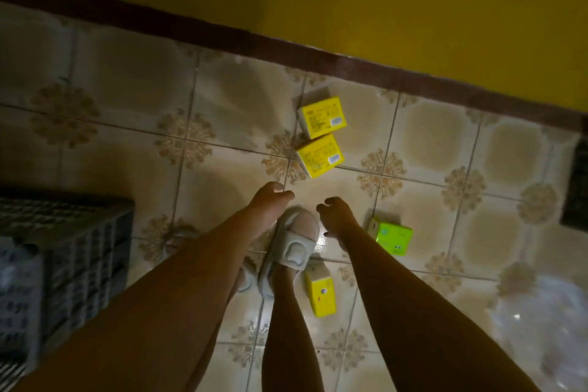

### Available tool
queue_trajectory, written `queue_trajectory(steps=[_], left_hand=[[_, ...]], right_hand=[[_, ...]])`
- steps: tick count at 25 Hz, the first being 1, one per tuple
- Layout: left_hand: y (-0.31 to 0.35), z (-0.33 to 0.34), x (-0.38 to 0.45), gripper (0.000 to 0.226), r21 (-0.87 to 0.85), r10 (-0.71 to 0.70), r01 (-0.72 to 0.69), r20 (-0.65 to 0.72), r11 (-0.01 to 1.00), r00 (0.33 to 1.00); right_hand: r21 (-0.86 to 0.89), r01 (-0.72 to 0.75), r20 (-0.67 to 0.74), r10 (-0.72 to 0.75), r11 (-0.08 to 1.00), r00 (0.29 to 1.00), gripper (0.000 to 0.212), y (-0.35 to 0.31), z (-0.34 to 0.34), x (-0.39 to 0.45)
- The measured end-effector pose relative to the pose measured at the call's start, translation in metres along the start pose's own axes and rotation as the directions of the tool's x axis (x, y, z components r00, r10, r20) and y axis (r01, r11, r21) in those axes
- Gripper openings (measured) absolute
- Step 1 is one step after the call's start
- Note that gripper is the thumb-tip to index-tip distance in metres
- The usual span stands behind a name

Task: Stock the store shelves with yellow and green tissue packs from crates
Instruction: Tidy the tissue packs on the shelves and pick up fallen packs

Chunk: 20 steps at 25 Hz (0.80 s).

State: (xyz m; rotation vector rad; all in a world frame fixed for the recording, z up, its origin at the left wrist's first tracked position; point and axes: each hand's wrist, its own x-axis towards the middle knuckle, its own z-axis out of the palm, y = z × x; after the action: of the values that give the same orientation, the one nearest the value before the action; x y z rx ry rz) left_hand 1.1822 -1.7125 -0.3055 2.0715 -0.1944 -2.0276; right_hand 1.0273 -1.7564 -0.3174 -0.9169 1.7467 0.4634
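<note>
Two yellow tissue packs lie on the tiled floor near the wall, one (322,116) just beyond the other (320,154). A third yellow pack (321,291) lies by my right foot, and a green pack (392,237) lies to its right. My left hand (270,200) and my right hand (335,215) both reach down over the floor, fingers loosely curled, holding nothing. Both hands hang short of the two far yellow packs. A dark plastic crate (63,251) stands at the left.
A yellow wall (413,9) with a dark brown skirting strip (222,38) runs across the top. My foot in a grey slipper (294,248) stands between my arms. A dark object (577,184) sits at the right edge. Clear plastic wrap (541,328) lies at the lower right.
</note>
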Motion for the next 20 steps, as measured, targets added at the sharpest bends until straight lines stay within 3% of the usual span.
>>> queue_trajectory(steps=[1,5,8,10,13,17,20], left_hand=[[0.003,0.017,0.028,0.044,-0.055,-0.011,0.010,-0.010,0.998,1.000],[0.020,0.068,0.131,0.044,-0.349,-0.047,0.021,-0.065,0.937,0.997],[0.013,0.088,0.191,0.058,-0.427,-0.035,0.026,-0.012,0.904,0.999],[0.007,0.091,0.208,0.053,-0.446,-0.020,0.026,0.018,0.895,1.000],[-0.001,0.085,0.184,0.043,-0.405,0.020,-0.053,-0.085,0.913,0.996],[-0.014,0.045,0.100,0.040,-0.425,-0.014,-0.049,-0.144,0.904,0.990],[-0.011,0.000,0.014,0.053,-0.519,-0.060,-0.001,-0.100,0.855,0.993]], right_hand=[[0.067,0.040,-0.049,-0.037,0.997,0.998,0.048,0.005,-0.005,0.031],[0.033,0.241,-0.229,-0.227,0.970,0.947,0.062,-0.002,-0.014,0.124],[-0.001,0.299,-0.187,-0.294,0.954,0.937,0.074,-0.004,-0.018,0.173],[0.021,0.276,-0.141,-0.271,0.961,0.952,0.071,0.003,-0.014,0.190],[0.207,0.177,-0.084,-0.163,0.962,0.983,0.066,0.015,-0.004,0.173],[0.501,0.073,-0.004,-0.082,0.863,0.997,0.028,0.010,0.000,0.078],[0.589,0.027,0.000,-0.033,0.807,0.999,0.033,-0.017,-0.002,-0.013]])
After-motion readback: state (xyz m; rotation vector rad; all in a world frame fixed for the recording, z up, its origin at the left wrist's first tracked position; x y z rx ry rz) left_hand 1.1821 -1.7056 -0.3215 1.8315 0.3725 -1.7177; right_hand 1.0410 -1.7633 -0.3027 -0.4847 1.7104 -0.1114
